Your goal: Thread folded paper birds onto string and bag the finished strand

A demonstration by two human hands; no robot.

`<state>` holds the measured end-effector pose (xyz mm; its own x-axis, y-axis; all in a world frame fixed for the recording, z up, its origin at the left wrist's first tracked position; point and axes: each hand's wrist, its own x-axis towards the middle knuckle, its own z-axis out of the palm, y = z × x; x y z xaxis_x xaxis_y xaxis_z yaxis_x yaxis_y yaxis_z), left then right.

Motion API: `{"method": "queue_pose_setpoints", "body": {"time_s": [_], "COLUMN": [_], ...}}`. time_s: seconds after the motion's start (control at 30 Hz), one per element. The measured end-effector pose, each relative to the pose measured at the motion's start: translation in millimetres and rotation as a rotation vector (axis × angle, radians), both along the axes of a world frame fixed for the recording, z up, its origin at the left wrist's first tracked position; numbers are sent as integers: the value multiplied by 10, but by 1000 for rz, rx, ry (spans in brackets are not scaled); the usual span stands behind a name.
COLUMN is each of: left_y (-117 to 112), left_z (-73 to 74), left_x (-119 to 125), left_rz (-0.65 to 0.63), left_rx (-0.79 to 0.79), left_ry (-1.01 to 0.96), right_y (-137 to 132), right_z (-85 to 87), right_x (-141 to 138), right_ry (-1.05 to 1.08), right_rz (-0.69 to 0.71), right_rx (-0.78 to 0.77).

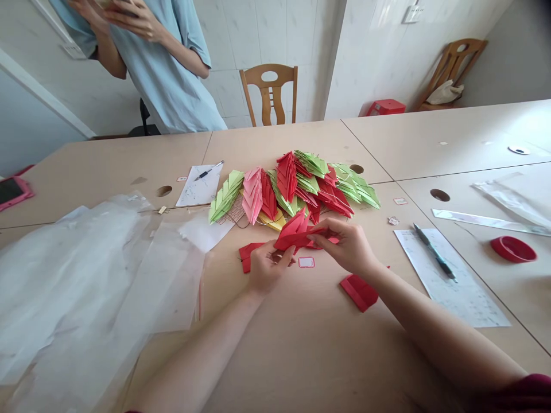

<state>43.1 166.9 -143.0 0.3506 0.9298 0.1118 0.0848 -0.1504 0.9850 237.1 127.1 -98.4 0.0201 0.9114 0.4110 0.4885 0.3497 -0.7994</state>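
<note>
Between my two hands, above the table, is a red folded paper piece (293,236) with pointed layers. My left hand (270,265) pinches its lower left side between thumb and fingers. Thumb and forefinger of my right hand (348,245) close on its right end. Under and left of the hands lies another red folded paper (247,255). A separate red folded paper (360,291) rests beneath my right wrist. Just beyond the hands, a heap of pleated paper pieces in green (226,196), pink (252,195) and red (286,176) spreads over the table.
Translucent plastic sheets (86,275) cover the left side. A notepaper with a pen (209,170) lies behind; another written sheet (469,298) with a pen (434,252) is at right, near a red tape ring (513,249). Across the table stands a person in light blue (172,74) beside a wooden chair (270,94).
</note>
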Motion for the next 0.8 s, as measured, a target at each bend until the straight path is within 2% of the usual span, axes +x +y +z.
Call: {"method": "queue_pose_setpoints", "body": {"time_s": [0.1,0.23,0.33,0.47,0.8], "left_y": [-7,2,17,23,12], "left_z": [24,49,41,25,78], "left_x": [34,46,43,51,37], "left_rz": [-29,-54,-46,-60,-107], "left_rx": [-163,-244,-251,-233,-229], "left_ry": [-65,-111,-128,-157,-50], "right_y": [7,21,27,24,35], "right_z": [-77,-183,-230,-272,-337], "right_x": [-60,-119,-141,-157,-118], "right_ry": [-21,-96,-93,-109,-208], "right_rz": [-7,32,59,25,-15], "right_rx": [10,29,18,3,69]}}
